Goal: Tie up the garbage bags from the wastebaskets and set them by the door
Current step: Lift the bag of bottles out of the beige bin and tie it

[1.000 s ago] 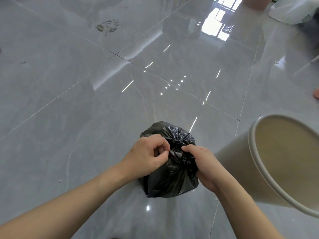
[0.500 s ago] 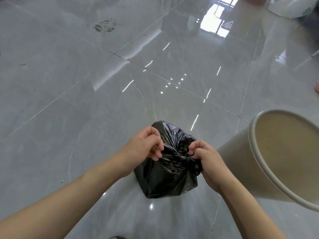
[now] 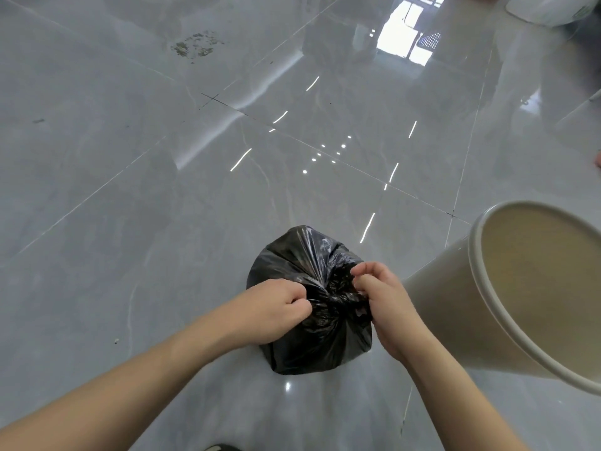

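Observation:
A small black garbage bag point(image 3: 305, 255) sits on the glossy grey tile floor in front of me, its top gathered into a twisted neck. My left hand point(image 3: 271, 309) pinches the gathered plastic from the left side. My right hand point(image 3: 379, 296) grips the other end of the neck from the right. The neck is pulled taut between both hands. A beige wastebasket point(image 3: 455, 323) stands just right of the bag, tilted in view, and no liner shows inside it.
A patch of dirt specks point(image 3: 195, 47) lies on the floor at the far left. A white plastic bag point(image 3: 546, 8) sits at the top right corner. Someone's toe point(image 3: 597, 161) shows at the right edge. Wide floor stretches ahead.
My hands have moved slightly apart along the bag's neck and dropped a little, drawing the gathered plastic tighter. The bag's top looks more cinched than before.

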### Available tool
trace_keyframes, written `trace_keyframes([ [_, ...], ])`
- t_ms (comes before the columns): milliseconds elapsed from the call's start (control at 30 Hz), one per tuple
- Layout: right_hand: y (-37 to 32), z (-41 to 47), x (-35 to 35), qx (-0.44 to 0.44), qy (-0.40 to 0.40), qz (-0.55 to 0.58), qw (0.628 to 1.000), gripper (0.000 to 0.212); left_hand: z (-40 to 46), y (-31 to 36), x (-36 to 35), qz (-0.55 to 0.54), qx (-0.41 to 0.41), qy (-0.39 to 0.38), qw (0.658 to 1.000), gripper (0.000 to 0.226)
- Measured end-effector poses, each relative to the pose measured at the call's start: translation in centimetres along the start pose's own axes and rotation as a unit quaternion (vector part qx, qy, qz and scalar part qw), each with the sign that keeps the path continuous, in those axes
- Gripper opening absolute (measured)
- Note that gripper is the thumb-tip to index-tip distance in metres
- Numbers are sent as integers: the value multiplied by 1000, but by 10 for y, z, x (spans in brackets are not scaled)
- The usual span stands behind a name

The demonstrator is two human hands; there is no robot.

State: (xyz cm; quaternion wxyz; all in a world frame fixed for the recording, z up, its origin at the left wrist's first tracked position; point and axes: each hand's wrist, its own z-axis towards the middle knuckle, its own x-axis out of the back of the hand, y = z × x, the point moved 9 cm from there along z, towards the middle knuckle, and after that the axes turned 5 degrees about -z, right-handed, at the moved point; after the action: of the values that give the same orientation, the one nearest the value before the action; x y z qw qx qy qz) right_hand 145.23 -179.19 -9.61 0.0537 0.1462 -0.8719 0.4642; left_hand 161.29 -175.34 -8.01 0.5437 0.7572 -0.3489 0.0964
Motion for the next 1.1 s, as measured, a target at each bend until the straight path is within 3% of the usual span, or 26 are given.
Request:
trace_keyframes([
  [67, -12, -1, 13, 72, 61, -93, 991, 12, -2, -1, 1, -104, 8, -41, 994, 31],
  [167, -41, -15, 20, 234, 161, -281, 917, 15, -5, -7, 7, -180, 20, -75, 981, 26],
  [233, -46, -20, 10, 291, 168, -354, 873, 21, -7, -18, 15, -170, 42, -73, 982, 26],
  [300, -35, -14, 7, 301, 168, -413, 843, 28, -7, -38, 29, -95, 66, -43, 992, 27],
  [400, -12, -1, 18, 280, 170, -441, 836, 37, -9, -66, 44, 4, 91, 20, 996, 27],
  [467, -3, -2, 20, 276, 169, -435, 840, 39, -8, -70, 46, -40, 97, 52, 993, 28],
  [500, -1, -4, 18, 281, 170, -431, 840, 40, -7, -66, 47, -120, 96, 68, 986, 29],
  [600, -5, -17, 5, 342, 169, -469, 797, 42, -3, -49, 45, -431, 84, 76, 895, 26],
  [667, -6, -23, 0, 371, 168, -497, 766, 42, 0, -37, 38, -535, 85, 48, 839, 22],
  [867, -12, -30, 1, 380, 203, -533, 728, 40, 7, -24, 28, -581, 82, 37, 809, 33],
  [933, -14, -35, 4, 376, 219, -526, 731, 40, 9, -18, 27, -579, 76, 37, 811, 29],
  [1000, -15, -40, 9, 368, 233, -510, 742, 39, 13, -17, 28, -492, 75, 71, 864, 27],
  [1067, -17, -46, 11, 376, 239, -481, 755, 40, 13, -14, 40, -256, 22, 133, 957, 30],
  [1100, -19, -49, 10, 386, 237, -467, 760, 41, 12, -7, 42, -121, -24, 146, 982, 30],
])
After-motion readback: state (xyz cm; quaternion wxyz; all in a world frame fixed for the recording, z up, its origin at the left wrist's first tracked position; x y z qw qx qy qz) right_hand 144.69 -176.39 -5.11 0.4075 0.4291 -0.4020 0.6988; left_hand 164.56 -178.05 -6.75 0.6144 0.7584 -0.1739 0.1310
